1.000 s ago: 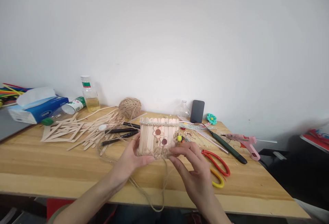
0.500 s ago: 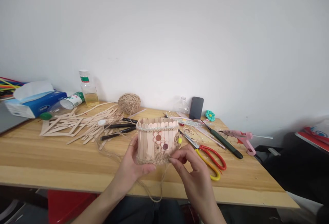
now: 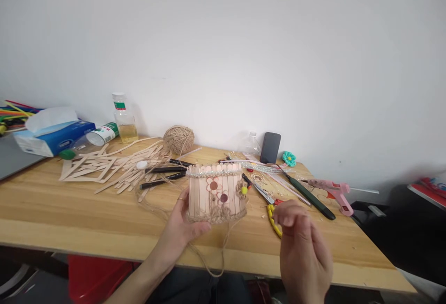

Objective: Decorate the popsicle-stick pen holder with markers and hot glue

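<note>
1. And off came the right hand point(image 3: 303, 253), away from the stick holder point(image 3: 216, 194) to beside the scissors point(image 3: 266, 194), fingers curled closed, any grip impossible to tell!
2. The left hand's point(image 3: 177, 229) fingers still grasped the holder, upright above the surface's point(image 3: 104, 229) front half.
3. Craft sticks point(image 3: 121, 169) and a twine ball point(image 3: 179, 140) lay behind, before a pale wall point(image 3: 223, 62).
4. The capped bottle point(image 3: 125, 120) held yellowish liquid point(image 3: 128, 134); tissue filled the blue box point(image 3: 66, 139).

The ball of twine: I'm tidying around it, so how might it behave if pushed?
The ball of twine would probably roll, being round. It may give slightly when squeezed, since it looks wound from cord. Loose twine lies by the black markers, so a strand might catch there.
</note>
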Motion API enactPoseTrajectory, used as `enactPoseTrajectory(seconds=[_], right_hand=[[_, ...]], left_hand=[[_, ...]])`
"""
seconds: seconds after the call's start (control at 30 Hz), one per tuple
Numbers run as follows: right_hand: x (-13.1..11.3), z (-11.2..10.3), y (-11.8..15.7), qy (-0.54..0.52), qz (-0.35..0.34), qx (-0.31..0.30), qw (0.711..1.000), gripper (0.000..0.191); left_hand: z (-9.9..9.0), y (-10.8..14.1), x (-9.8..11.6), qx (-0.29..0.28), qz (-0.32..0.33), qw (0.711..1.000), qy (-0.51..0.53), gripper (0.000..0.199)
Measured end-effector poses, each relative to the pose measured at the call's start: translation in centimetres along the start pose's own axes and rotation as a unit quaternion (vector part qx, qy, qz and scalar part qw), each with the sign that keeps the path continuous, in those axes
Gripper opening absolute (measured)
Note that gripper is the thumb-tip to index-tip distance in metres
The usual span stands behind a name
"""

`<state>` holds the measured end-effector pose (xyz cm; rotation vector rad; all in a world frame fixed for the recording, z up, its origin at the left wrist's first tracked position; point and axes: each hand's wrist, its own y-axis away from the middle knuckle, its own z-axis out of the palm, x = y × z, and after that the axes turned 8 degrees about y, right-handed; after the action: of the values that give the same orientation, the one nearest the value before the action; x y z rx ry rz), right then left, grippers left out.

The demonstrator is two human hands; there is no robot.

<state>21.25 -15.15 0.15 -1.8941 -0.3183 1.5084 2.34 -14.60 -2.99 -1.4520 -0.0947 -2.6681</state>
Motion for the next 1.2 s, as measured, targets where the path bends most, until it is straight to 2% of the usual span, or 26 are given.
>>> enactPoseTrajectory(seconds=[0.07,0.17,0.3,0.53,0.87,1.03,1.2], right_hand=[[-0.5,0.2,-0.1,0.050,-0.050,-0.020,0.997,0.030],[-1.4,1.2,0.0,0.163,-0.141,-0.096,0.972,0.009],[-1.8,2.8,0.5,0.213,-0.217,-0.137,0.943,0.018],[-1.8,3.3,0.7,0.192,-0.192,-0.144,0.951,0.015],[-1.5,3.2,1.0,0.137,-0.174,-0.151,0.964,0.018],[-1.6,2.8,0.7,0.187,-0.217,-0.120,0.950,0.023],[-2.5,3.5,-0.6,0.209,-0.229,-0.096,0.946,0.020]], left_hand=[[-0.1,0.0,-0.1,0.003,0.007,1.000,-0.012,0.096],[-0.2,-0.1,-0.2,-0.010,0.017,1.000,-0.018,0.095],[-0.3,-0.2,-0.2,-0.031,0.013,0.999,-0.018,0.095],[0.2,-0.2,0.1,-0.039,0.013,0.999,0.011,0.092],[-0.1,-0.1,-0.4,-0.036,0.032,0.999,0.007,0.093],[-0.2,-0.1,-0.7,-0.043,0.047,0.998,0.026,0.095],[-0.4,0.0,-1.1,-0.052,0.039,0.997,0.043,0.091]])
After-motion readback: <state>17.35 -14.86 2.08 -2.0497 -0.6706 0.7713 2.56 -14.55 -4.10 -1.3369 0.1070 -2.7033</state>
